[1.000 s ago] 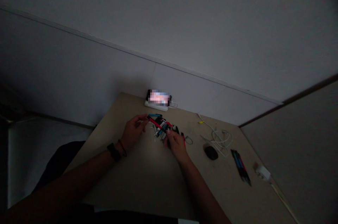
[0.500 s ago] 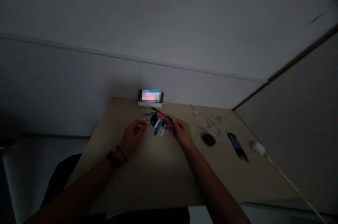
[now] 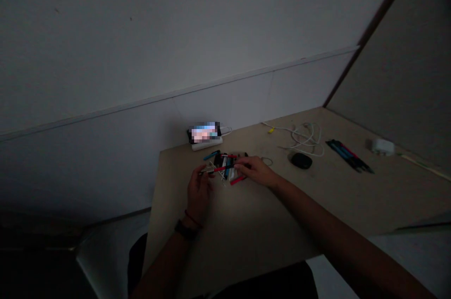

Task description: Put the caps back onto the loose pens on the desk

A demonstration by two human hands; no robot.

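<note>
Between my two hands a red and black pen (image 3: 220,168) lies nearly level over the desk. My right hand (image 3: 259,171) pinches its right end with thumb and fingertips. At the other end, the fingers of my left hand (image 3: 199,191) close around the pen's tip. Beneath and behind it is a small pile of pen parts: a blue piece (image 3: 211,155), white sticks (image 3: 225,164), dark pieces and a red barrel (image 3: 237,180) close under my right hand. Some of the pile is hidden by my hands, and the light is dim.
A lit phone (image 3: 204,134) leans over a white block (image 3: 207,144) near the wall. To the right are a black mouse (image 3: 301,160), a coiled white cable (image 3: 305,137), a row of several pens (image 3: 348,156) and a white plug adapter (image 3: 383,147).
My head view has turned, tilting the desk. The pen in my right hand has swung level, and my left hand has come to its far end. A red barrel now shows beside the pile.
</note>
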